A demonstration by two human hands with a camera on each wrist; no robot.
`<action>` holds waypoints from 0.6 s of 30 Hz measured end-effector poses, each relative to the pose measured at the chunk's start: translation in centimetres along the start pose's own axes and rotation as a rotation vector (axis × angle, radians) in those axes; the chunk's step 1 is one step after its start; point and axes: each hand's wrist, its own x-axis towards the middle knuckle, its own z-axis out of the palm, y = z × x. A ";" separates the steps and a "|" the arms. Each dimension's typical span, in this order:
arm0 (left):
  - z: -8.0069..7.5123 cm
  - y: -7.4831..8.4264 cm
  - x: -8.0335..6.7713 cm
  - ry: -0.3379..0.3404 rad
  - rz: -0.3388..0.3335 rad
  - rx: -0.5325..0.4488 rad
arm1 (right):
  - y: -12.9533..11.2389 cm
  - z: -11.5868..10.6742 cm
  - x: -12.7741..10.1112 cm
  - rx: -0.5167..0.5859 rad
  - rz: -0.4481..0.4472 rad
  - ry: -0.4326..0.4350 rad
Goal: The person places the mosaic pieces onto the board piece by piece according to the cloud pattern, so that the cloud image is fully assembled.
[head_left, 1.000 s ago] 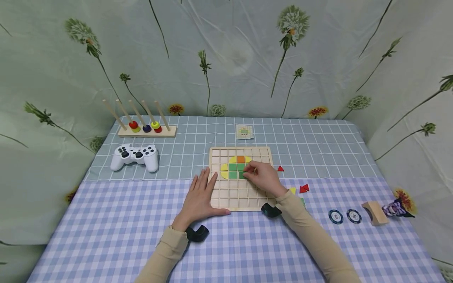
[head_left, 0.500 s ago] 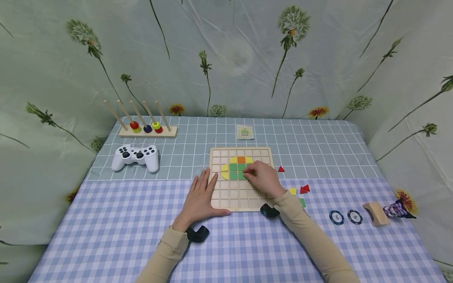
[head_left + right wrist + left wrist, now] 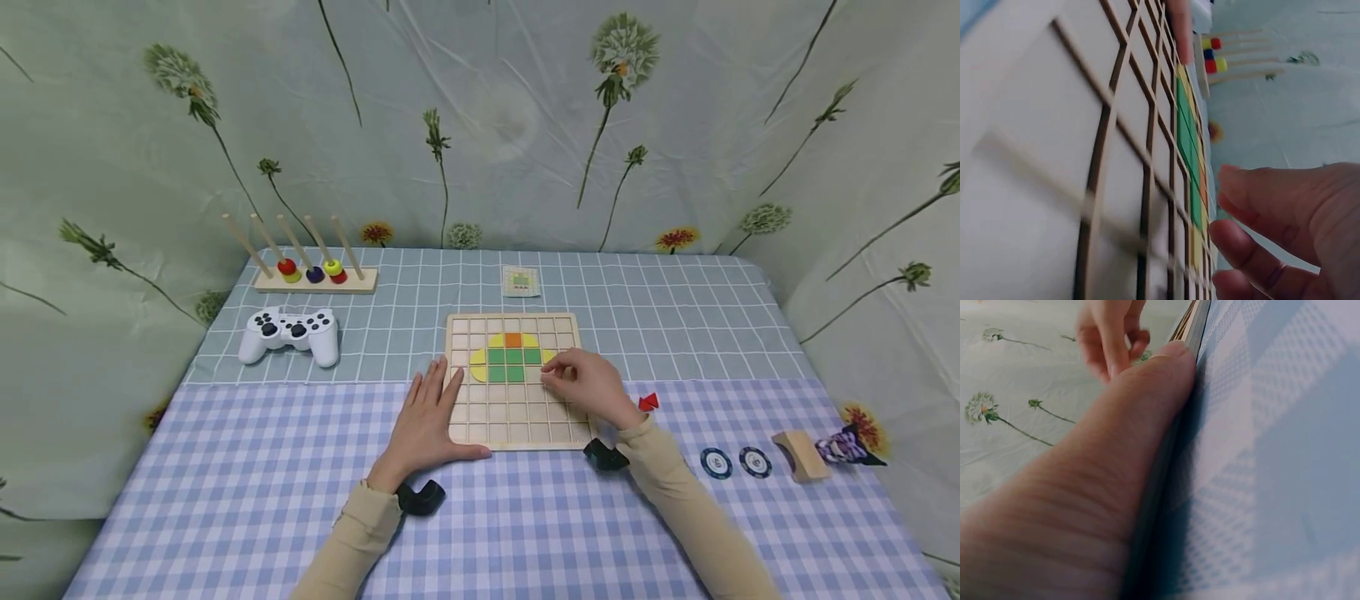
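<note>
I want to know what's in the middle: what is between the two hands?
In the head view, the wooden grid board with its green, yellow and orange tiles lies between the left hand and the right hand.

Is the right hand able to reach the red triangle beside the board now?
Probably yes. The right hand hovers over the board's right edge, and the red triangle lies just beside its wrist with nothing between them.

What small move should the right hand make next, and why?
Probably press the yellow piece flat into its cell. The right hand has its fingertips there, at the right end of the green row on the board, mirroring the yellow piece on the left side. The left hand rests on the board's edge.
</note>
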 end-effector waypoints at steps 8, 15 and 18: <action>-0.1 0.1 0.2 -0.024 -0.019 -0.015 | 2.9 -4.0 -4.0 -0.033 0.089 0.060; 0.0 0.1 0.2 -0.033 -0.021 -0.013 | 4.7 -6.1 -7.3 -0.048 0.192 0.005; 0.0 0.1 0.1 -0.039 -0.029 -0.008 | 5.3 -6.3 -8.3 -0.055 0.217 -0.038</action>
